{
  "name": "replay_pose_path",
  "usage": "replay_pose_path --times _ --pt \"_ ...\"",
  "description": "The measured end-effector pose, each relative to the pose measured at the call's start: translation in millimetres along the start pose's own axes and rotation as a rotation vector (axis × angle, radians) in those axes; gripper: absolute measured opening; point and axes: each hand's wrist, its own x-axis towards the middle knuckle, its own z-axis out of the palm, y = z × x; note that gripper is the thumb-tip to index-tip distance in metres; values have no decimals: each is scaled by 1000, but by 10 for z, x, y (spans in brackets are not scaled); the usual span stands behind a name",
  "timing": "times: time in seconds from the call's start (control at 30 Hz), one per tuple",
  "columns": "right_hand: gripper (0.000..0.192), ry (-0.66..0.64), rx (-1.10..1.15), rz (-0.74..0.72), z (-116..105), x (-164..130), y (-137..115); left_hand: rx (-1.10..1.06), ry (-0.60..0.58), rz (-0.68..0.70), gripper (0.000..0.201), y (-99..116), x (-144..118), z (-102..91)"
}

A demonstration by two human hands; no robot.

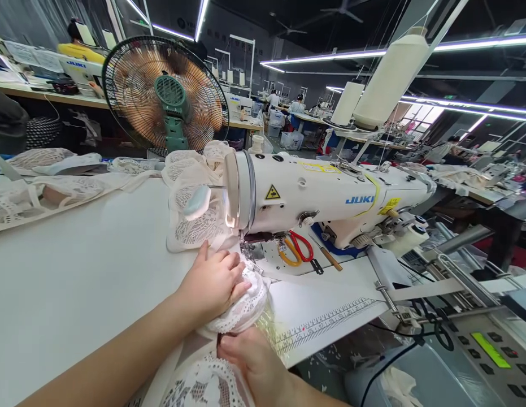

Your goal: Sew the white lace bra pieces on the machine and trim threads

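My left hand [216,280] presses down on a white lace bra cup [250,302] just in front of the sewing machine's needle area, its fingers curled over the fabric. Closer to me, my right hand [256,362] pinches the edge of the same lace bra, thumb on top; its other fingers are hidden. A second lace cup [199,390] hangs toward me at the bottom of the view. The white JUKI sewing machine [322,189] stands over the work, and its presser foot [248,249] sits close beyond my left fingertips.
Yellow-and-red-handled scissors [303,246] and a wooden-handled tool [330,259] lie under the machine arm. More cream lace pieces [72,186] are piled at the left. A large fan [167,93] stands behind. A control panel [491,350] and tape roller are at the right.
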Motion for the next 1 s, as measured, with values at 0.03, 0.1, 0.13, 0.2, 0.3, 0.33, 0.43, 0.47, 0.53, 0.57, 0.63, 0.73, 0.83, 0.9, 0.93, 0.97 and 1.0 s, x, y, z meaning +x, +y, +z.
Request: replay_pose_path --times 0.03,0.1,0.13,0.2,0.3,0.33,0.43,0.47,0.53,0.57,0.63,0.73,0.83,0.9,0.93,0.97,1.0 --pt "39 0 -15 5 6 -9 -15 21 9 -6 40 3 10 -1" --pt "35 12 -64 19 6 -23 -38 60 26 -19 41 6 28 0" --pt "34 19 -92 32 -2 -26 -43 77 33 -27 42 8 34 3" --pt "34 27 -141 55 -33 -17 -35 107 52 -49 43 18 39 12" --pt "35 49 -206 76 -80 17 3 156 69 -75 46 39 33 30" --pt "34 65 -231 81 -87 25 13 169 54 -78 47 44 30 32" --pt "35 62 -275 83 -89 -3 10 177 -18 -70 48 28 12 21" --pt "37 31 -282 80 -93 -35 -10 175 -37 -64 48 8 3 13" --pt "38 -50 -370 75 -133 -127 -87 167 -56 -50 48 -58 -20 1" --pt "38 -66 -472 63 -174 -177 -144 155 -68 -40 47 -103 -34 -1" --pt "37 -7 -822 -9 -293 -256 -284 109 -88 -17 44 -202 -57 2" --pt "40 232 -1515 -267 -496 -243 -492 14 -103 29 39 -335 -72 10" --pt "51 248 -2006 -480 -617 -65 -604 -37 -115 74 40 -400 -76 -3" --pt "44 184 -2199 -535 -637 92 -628 -47 -121 101 42 -408 -88 -20" --pt "36 159 -2261 -553 -637 166 -634 -44 -122 111 44 -407 -99 -27" --pt "28 141 -2302 -568 -635 231 -640 -50 -100 113 44 -405 -112 -32" --pt "21 126 -2325 -579 -634 282 -647 -62 -72 114 45 -404 -127 -37"
